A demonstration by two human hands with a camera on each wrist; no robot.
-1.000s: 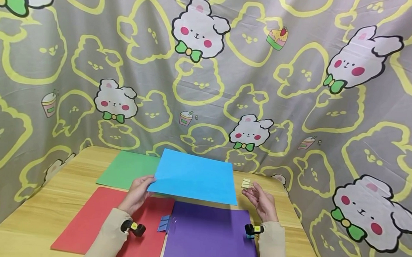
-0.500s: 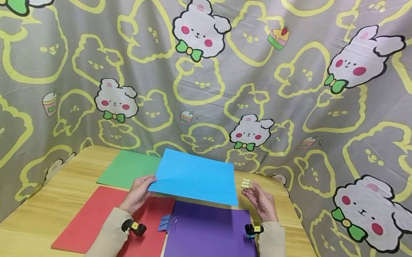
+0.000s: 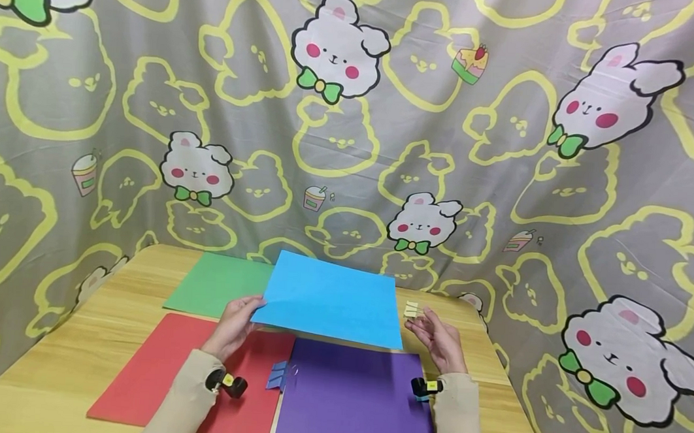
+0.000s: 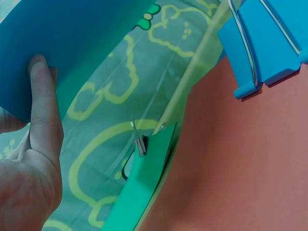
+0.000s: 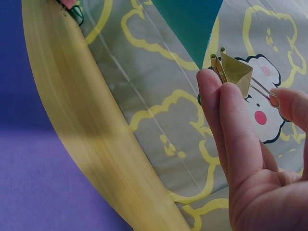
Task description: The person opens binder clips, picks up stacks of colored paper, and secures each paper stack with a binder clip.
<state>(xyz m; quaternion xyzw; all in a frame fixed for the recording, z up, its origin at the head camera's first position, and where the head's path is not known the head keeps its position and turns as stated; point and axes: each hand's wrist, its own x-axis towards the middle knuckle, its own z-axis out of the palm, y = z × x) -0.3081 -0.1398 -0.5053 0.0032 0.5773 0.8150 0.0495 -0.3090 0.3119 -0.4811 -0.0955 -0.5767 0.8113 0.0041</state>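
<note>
A bright blue sheet [image 3: 331, 301] is held up over the table, its left edge pinched by my left hand [image 3: 238, 328]. The thumb and fingers of that hand lie on either side of the sheet in the left wrist view. My right hand [image 3: 439, 339] holds a yellow binder clip [image 5: 236, 72] just right of the sheet's right edge. Finger and thumb pinch the clip by its wire handles, and its jaws point toward the blue sheet.
A red sheet [image 3: 144, 369] lies at the left, a purple sheet [image 3: 355, 400] at the front middle and a green one [image 3: 220, 282] behind. A blue binder clip [image 3: 276, 375] sits at the red sheet's right edge. Patterned cloth [image 3: 351, 145] hangs behind the wooden table [image 3: 32, 383].
My right hand and the yellow binder clip have shifted slightly left, and the clip has turned a little. The blue sheet has drifted slightly right in my left hand.
</note>
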